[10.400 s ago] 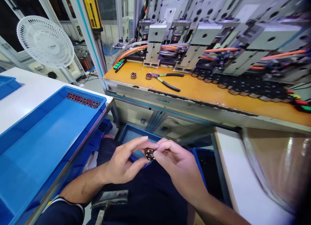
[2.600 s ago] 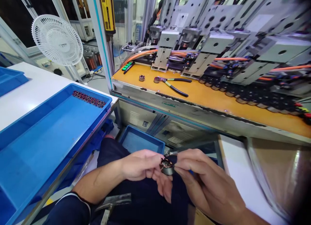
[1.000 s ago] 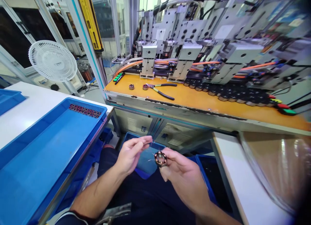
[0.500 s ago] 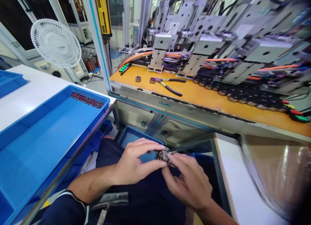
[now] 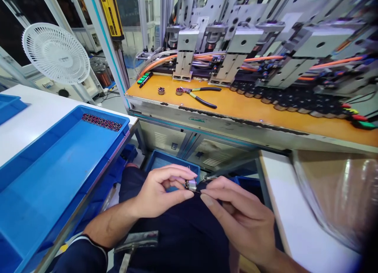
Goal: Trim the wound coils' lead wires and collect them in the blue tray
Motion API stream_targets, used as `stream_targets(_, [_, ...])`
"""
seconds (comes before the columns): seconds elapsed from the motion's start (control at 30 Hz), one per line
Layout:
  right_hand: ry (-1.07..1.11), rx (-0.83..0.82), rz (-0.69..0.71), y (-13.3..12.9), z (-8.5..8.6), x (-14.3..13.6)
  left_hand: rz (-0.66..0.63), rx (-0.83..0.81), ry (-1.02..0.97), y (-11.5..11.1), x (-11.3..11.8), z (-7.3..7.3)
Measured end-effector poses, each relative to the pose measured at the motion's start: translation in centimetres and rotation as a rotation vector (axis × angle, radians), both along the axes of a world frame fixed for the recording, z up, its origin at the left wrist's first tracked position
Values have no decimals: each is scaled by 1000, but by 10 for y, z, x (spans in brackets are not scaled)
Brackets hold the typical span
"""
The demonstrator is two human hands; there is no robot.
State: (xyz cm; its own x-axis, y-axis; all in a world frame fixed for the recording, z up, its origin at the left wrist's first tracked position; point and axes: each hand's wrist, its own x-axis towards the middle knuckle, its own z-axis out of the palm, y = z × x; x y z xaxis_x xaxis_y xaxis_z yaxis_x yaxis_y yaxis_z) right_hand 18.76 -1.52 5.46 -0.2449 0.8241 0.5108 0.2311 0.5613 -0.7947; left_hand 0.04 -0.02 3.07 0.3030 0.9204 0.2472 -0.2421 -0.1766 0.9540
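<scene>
Between the thumb and fingers of my left hand [image 5: 165, 188] is a small motor stator [image 5: 191, 185], a silvery ring with dark windings at its left end. My right hand [image 5: 240, 214] is just right of it, thumb and forefinger pinched together on a thin wire [image 5: 198, 192] that runs to the stator's lower edge. Both hands are above my lap. On the orange bench ahead, side cutters [image 5: 202, 95] with black and yellow handles lie open beside another stator [image 5: 179, 91]. A further stator [image 5: 161, 91] stands to its left.
At the left a blue tray [image 5: 59, 163] holds rows of stators [image 5: 102, 122] at its far end. Machine fixtures [image 5: 186, 56] rise behind the bench [image 5: 236, 111], with dark-topped parts [image 5: 283, 100] lined up before them. A white fan [image 5: 56, 54] stands back left.
The right hand has drawn back from the stator to the right and now pinches the wire. My left hand has turned the stator so its silvery side shows.
</scene>
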Motion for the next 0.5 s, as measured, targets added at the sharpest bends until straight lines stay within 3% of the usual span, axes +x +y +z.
stream_targets(0.13, [81,-128,-11,1,-6,5,-10,-30,-37,0,3,0])
stream_targets(0.23, [132,-343,-43,4,-15,17,64,86,54,1,2,1])
stream_targets(0.3, [84,-361,-118,4,-18,27,121,208,178,1,0,3])
stream_targets(0.33, [11,-262,-187,3,-18,31,139,273,244,1,-1,4])
stream_targets(0.4, [-173,87,-318,-3,-15,37,148,386,366,1,-2,7])
stream_targets(0.5, [-432,584,-283,-8,-8,38,118,495,461,1,-1,11])
